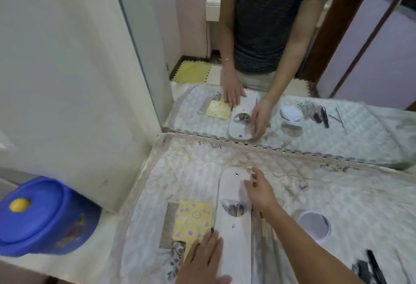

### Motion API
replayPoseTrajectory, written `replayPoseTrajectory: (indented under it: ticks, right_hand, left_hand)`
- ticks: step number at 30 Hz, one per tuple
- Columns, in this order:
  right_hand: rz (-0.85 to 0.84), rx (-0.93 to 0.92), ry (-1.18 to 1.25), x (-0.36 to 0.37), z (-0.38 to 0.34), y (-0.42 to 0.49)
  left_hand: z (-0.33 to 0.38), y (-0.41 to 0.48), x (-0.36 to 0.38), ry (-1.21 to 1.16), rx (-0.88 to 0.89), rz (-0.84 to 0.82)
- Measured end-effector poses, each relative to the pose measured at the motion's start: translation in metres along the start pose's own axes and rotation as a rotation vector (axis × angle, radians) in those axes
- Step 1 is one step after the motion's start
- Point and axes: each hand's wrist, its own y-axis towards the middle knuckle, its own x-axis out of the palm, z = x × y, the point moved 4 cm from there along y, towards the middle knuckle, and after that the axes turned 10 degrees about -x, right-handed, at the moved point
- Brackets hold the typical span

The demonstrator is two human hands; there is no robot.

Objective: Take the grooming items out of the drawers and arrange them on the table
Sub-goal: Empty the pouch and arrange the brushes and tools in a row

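Observation:
A long white panel (234, 238) with a round metal recess lies lengthwise on the quilted table cover (337, 205). My right hand (261, 191) grips the panel's far right edge, fingers curled over it. My left hand (202, 259) lies flat with spread fingers on the panel's near left edge and on the corner of a yellow card with purple dots (193, 220). A metal fine-tooth comb (168, 223) lies just left of the card. To the right sit a white round container (314, 225), a black pen-like stick (373, 265) and a small dark item (362, 269).
A wall mirror (292, 108) stands along the table's back edge and reflects the person, the hands and the items. A blue plastic lidded tub (40, 216) with a yellow knob sits low on the left, beside a cream wall panel (78, 81).

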Motion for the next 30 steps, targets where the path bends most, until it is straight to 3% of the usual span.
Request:
replayPoseTrajectory:
  ticks: [2,4,7,10,15,19,23,30]
  right_hand:
    - [0.019,0.012,0.035,-0.004,-0.006,-0.004]
    - [-0.005,-0.121,-0.021,-0.012,-0.017,-0.016]
    - [-0.106,-0.367,-0.191,-0.016,-0.031,-0.05]
    - [-0.216,-0.492,-0.423,-0.005,-0.019,-0.084]
    - [-0.145,-0.61,-0.709,0.008,-0.008,-0.104]
    - [-0.073,-0.7,-0.799,0.008,-0.005,-0.113]
    - [-0.07,-0.715,-0.869,0.014,0.001,-0.122]
    - [-0.175,-0.567,-0.91,0.026,0.002,-0.12]
  left_hand:
    - [-0.001,0.0,0.002,0.038,0.023,0.011]
    - [-0.002,-0.001,0.004,0.055,0.038,0.042]
    - [-0.003,-0.002,0.003,0.106,0.044,0.073]
    - [-0.002,-0.002,0.005,0.094,0.048,0.07]
    - [0.001,-0.003,-0.002,0.046,0.064,-0.048]
    - [-0.002,0.001,-0.001,0.024,0.028,-0.092]
    - [0.007,0.014,-0.014,0.04,0.055,-0.044]
    - [0.014,0.036,-0.014,0.058,0.137,-0.097]
